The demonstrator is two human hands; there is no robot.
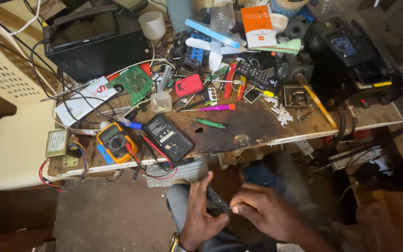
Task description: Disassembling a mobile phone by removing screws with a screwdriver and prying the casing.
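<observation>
Head view shows a small dark flat device (218,201), apparently a phone or its shell, held over the person's lap at 6 o'clock of the frame, below the workbench edge. Progress appears to be at an early or middle stage: the device is in hand and being worked at one edge, but motion blur hides whether any part has been separated, and no tool is visible in either hand. Left hand (200,215) cradles the device from beneath, palm up, fingers spread and raised, lightly closed around its lower end. Right hand (263,212) comes in from 3 o'clock, thumb and fingertips pinched on the device's near edge. At 12 o'clock of the hands, on the workbench (257,128), lie a black battery pack (168,137), a yellow multimeter (116,142), a green screwdriver (209,123) and a green circuit board (134,83).
</observation>
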